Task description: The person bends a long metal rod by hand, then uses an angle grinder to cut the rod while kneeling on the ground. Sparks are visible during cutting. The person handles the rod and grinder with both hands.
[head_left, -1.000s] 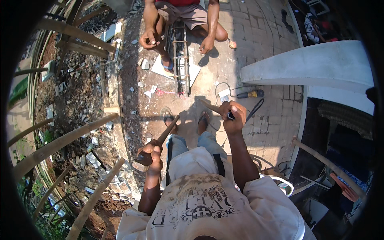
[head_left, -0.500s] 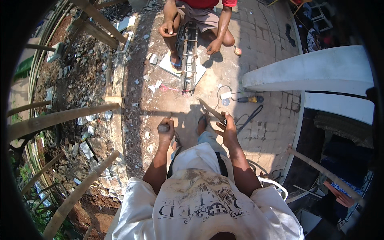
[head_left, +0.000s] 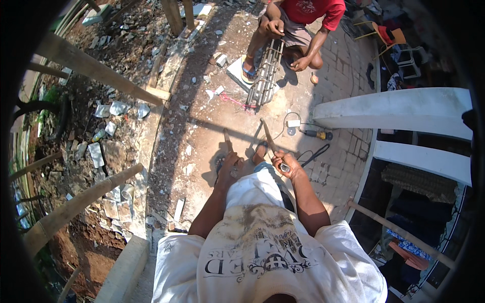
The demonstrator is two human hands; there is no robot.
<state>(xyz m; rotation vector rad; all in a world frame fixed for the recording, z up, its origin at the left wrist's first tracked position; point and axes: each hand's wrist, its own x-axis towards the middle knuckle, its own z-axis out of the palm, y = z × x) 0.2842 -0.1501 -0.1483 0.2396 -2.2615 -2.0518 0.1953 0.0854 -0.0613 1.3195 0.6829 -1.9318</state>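
Both grips closed: left hand (head_left: 230,165) around a wooden handle (head_left: 227,141), right hand (head_left: 285,165) around a second stick (head_left: 268,135).

A rebar cage (head_left: 266,76) lies ahead, power tool (head_left: 316,135) right.

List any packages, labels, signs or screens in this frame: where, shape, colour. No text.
No signs or screens show.
Flattened wrappers: silvery-grey crumpled sheets in the rubble, far left of the left hand.
Flat packet: pale grey rectangle lying on the dirt further left.
Small box: white, rectangular, on the paving beyond the right hand, beside a yellow power tool.
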